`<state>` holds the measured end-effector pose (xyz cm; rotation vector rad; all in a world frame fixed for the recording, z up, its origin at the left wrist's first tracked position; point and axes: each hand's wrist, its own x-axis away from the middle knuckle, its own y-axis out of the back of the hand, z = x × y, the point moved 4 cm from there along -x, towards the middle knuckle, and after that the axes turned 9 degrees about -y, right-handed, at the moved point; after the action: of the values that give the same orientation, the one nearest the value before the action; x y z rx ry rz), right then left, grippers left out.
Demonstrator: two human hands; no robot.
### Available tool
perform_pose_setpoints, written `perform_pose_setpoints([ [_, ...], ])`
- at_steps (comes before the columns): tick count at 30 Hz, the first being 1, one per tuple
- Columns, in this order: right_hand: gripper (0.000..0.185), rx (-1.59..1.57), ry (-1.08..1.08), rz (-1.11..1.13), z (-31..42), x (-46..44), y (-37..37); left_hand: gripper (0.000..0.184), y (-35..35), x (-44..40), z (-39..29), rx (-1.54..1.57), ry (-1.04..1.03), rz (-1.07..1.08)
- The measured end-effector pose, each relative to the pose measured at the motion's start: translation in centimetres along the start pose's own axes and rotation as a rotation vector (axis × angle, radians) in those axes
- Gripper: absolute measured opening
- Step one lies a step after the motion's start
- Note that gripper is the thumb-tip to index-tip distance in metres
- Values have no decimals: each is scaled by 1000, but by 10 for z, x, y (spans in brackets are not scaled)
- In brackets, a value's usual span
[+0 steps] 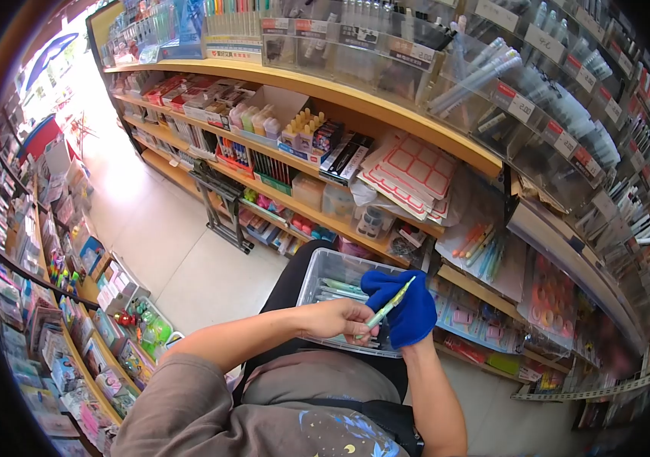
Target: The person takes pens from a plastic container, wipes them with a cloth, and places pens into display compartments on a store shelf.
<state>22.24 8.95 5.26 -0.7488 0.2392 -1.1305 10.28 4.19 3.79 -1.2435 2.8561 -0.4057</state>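
My left hand [344, 320] is closed around a slim pale green pen [392, 303], its yellowish end pointing up and to the right. A blue cloth [418, 308] is draped over my right hand, hiding its fingers; only the wrist shows below it. The pen lies across the front of the cloth. Beneath both hands, a clear plastic bin [308, 283] rests at my lap. Several pens [340, 288] in pale green and bluish tones lie inside, partly covered by my left hand and the cloth.
Ahead stands a wooden shelf unit [302, 74] with boxed stationery and stacked red-framed label sheets [409, 171]. Clear pen racks [508, 107] with price tags curve round to the right. A folded black metal stand [222, 206] leans by the lower shelf. Books and toys fill the left shelves [85, 343].
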Motion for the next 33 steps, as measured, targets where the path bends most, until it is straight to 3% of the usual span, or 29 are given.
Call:
perform_pose_setpoints([
  [5, 22, 489, -225, 45, -9, 2, -6, 21, 10, 1, 2, 153, -23, -142],
  [8, 20, 611, -155, -2, -14, -5, 4, 21, 15, 4, -7, -262, 112, -218],
  [10, 23, 437, 45, -37, -12, -6, 6, 20, 23, 5, -21, -508, -47, -362],
  [11, 25, 326, -33, 15, -7, -1, 2, 19, 25, 6, -31, -628, -127, -436],
  [12, 24, 270, -67, -2, -7, 0, 1, 18, 28, 5, -40, -470, -137, -520],
  [14, 23, 158, -146, -29, -13, 2, -3, 18, 28, 1, -55, -422, -357, -620],
  [15, 24, 311, -144, -91, -10, 1, -7, 18, 31, -6, -47, -429, -331, -580],
  [18, 23, 266, -201, -63, -37, -18, 27, 16, 25, -17, -47, -458, -254, -531],
  [23, 22, 597, -183, -60, -8, 1, -9, 16, 41, -22, -37, -173, -409, -658],
  [27, 26, 608, -216, 116, -5, -2, -24, 17, 46, -10, -50, 10, -448, -745],
  [33, 18, 363, -227, 88, -12, 3, -18, 18, 78, 3, -63, 124, -635, -1011],
])
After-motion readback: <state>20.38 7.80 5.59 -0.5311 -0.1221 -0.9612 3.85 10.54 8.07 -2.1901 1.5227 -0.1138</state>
